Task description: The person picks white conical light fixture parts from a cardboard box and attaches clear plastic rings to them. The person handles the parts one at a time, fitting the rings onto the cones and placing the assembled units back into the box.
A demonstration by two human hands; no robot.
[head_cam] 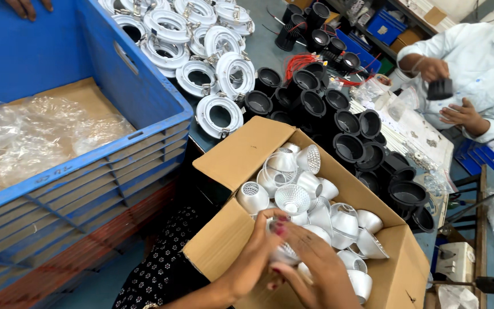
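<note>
An open cardboard box (241, 157) in front of me holds several shiny silver cone-shaped reflectors (293, 197). Both my hands are over its near corner. My left hand (255, 252) and my right hand (310, 266) are closed together around one silver reflector (286, 252), which shows only partly between the fingers. Other reflectors lie loose around and under my hands.
A large blue crate (144, 86) with crumpled clear plastic (30, 137) stands at left. White round lamp rings (212, 63) and black lamp housings (344, 123) cover the table behind the box. A person in a light shirt (475, 63) at far right holds a black part. Another hand (27, 7) rests at top left.
</note>
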